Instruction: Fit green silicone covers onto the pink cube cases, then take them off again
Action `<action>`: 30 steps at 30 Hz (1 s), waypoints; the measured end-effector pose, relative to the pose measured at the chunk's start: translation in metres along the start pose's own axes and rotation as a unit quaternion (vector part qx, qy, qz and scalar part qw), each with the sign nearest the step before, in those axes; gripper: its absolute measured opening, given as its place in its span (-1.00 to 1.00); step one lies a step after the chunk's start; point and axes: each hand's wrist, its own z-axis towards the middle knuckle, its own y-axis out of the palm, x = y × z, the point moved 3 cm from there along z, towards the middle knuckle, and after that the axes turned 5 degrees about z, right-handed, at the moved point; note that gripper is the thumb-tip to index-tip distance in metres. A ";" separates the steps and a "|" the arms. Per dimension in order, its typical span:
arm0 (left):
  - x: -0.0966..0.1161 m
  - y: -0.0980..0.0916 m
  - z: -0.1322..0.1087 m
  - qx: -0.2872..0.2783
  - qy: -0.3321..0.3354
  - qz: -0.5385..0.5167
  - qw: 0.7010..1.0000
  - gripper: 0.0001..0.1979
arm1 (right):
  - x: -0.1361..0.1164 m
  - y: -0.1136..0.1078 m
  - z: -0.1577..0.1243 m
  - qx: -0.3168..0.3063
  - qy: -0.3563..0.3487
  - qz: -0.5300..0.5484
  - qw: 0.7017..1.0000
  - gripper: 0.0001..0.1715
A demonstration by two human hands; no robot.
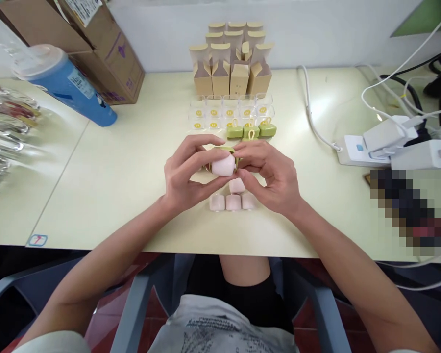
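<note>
Above the middle of the table, my left hand [187, 171] is closed around a small pale pink rounded block [223, 165]. A green cover [227, 149] shows along its upper edge and right side, partly hidden by fingers. My right hand [270, 174] pinches the green cover at its right side, fingertips close to those of my left hand. Below the hands stand several more pale pink blocks [233, 202], partly behind my right thumb. Just beyond my fingers sit several green pieces with pale loops [267, 128].
Behind lie clear plastic trays with yellow marks [213, 112] and open small cardboard boxes [239, 78]. At left are a blue cup [73, 86], a large carton [113, 63] and shiny clear items [0, 132]. A power strip [356, 151] with cables stands at right.
</note>
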 end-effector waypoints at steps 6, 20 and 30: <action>0.004 -0.001 0.002 -0.012 -0.011 -0.014 1.000 -0.47 | 0.001 -0.005 0.002 0.011 -0.033 -0.016 0.999 -0.71; 0.011 -0.002 0.007 -0.056 -0.057 -0.085 0.993 -0.49 | -0.009 -0.001 -0.001 0.057 -0.117 -0.140 0.982 -0.69; 0.002 0.003 0.010 -0.012 -0.023 -0.154 0.988 -0.47 | -0.012 0.000 0.000 0.061 -0.198 -0.195 0.959 -0.66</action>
